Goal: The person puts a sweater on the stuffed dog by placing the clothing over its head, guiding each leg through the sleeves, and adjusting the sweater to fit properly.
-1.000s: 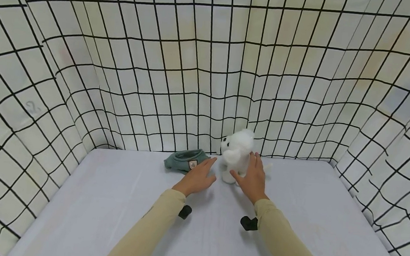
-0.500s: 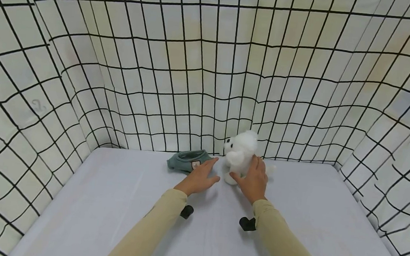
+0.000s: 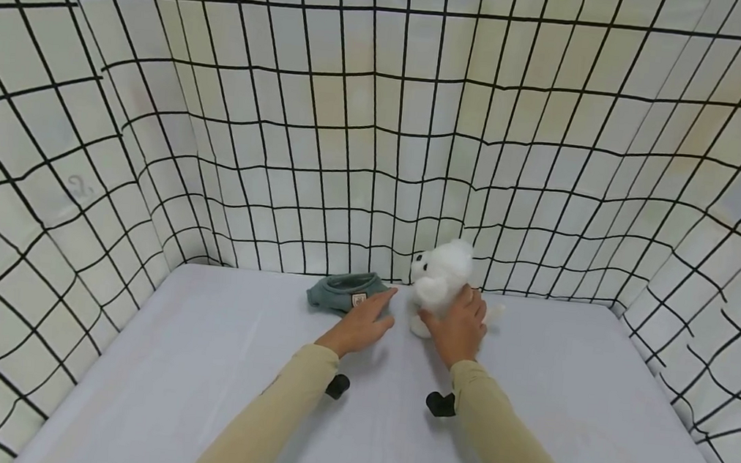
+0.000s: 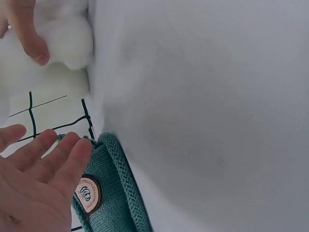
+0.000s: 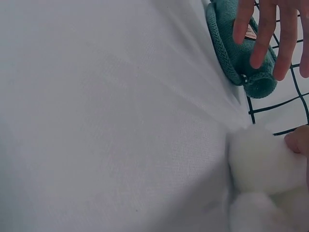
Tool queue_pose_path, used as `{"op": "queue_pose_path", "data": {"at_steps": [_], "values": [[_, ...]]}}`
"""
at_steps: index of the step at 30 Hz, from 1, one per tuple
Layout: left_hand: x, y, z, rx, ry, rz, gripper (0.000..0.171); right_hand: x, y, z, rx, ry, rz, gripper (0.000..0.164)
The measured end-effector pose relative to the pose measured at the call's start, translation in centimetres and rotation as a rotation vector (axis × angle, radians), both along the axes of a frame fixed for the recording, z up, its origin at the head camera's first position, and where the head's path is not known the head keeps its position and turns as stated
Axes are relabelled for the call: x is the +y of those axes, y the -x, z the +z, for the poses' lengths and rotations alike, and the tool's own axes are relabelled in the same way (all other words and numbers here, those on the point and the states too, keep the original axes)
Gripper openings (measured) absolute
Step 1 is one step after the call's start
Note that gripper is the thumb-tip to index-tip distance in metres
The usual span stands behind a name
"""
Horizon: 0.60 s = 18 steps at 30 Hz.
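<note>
Right hand point(image 3: 460, 329), more curled than earlier, grips rounded, fluffy white plush animal point(image 3: 442, 282), upright, dark-eyed; left hand point(image 3: 358, 327) straight-fingered.

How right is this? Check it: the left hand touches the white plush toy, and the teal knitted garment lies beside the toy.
Wrong hand: the head view shows the right hand touching the white plush toy. The teal knitted garment does lie beside it.

Plush toy point(image 3: 434, 288) partly behind right hand point(image 3: 459, 330); garment patch point(image 3: 358, 299) illegibly small in head view
</note>
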State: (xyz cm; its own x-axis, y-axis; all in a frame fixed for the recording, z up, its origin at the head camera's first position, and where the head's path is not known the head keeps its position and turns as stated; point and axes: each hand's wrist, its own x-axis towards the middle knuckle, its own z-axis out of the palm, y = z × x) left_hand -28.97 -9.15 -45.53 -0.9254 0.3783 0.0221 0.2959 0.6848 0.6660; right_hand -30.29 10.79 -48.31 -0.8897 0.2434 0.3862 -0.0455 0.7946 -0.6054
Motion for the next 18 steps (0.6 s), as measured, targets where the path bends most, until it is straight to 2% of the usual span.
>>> {"op": "queue_pose_path", "data": {"at_steps": [4, 9, 18], "values": [[0.2, -0.1, 0.1, -0.008, -0.002, -0.001, 0.059, 0.3, 0.1, 0.4, -0.004, -0.019, -0.020, 0.091], [0.2, -0.2, 0.2, -0.012, -0.003, -0.003, 0.059, 1.2, 0.3, 1.0, -0.026, 0.007, -0.014, 0.087], [-0.2, -0.3, 0.0, -0.017, -0.020, -0.005, 0.061, 2.6, -0.3, 0.9, -0.022, 0.233, 0.110, 0.082]]}}
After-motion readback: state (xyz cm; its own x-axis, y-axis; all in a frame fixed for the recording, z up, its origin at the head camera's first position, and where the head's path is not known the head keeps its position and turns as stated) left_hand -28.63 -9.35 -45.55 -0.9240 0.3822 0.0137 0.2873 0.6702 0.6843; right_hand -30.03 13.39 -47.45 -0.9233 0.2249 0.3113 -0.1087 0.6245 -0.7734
